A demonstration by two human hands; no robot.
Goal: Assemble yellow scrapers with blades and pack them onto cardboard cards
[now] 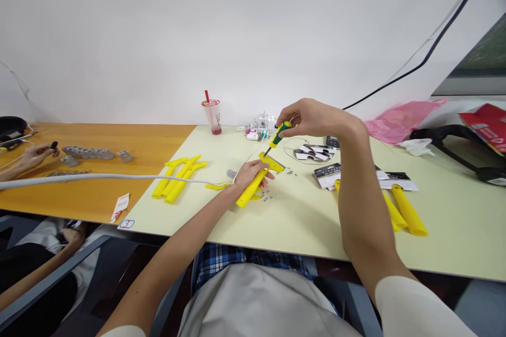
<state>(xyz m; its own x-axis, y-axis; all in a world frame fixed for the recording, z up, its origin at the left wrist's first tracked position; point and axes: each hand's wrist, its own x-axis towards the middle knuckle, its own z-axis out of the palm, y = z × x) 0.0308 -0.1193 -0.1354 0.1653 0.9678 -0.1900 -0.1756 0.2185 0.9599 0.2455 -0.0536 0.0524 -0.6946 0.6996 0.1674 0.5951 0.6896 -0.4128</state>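
My left hand (pixel 250 174) is wrapped round a yellow plastic scraper (pixel 248 194), its wide head with a thin metal blade edge pointing away to the right. In my right hand (pixel 304 117), raised above it with the wrist bent, is a green and yellow screwdriver (pixel 281 134). The screwdriver's shaft slants down and its tip meets the scraper's head, at a spot too small to make out. Small metal screws (pixel 268 196) lie scattered beside the scraper, with more near its blade. Part of another yellow piece (pixel 216 186) shows behind my left wrist.
Several yellow handles (pixel 179 180) lie to the left, and more yellow handles (pixel 409 213) to the right by printed cards (pixel 328 175). A cup with a red straw (pixel 213 116) stands near the wall. A white cable (pixel 118 176) crosses leftward. A co-worker's hand (pixel 37 155) is at far left.
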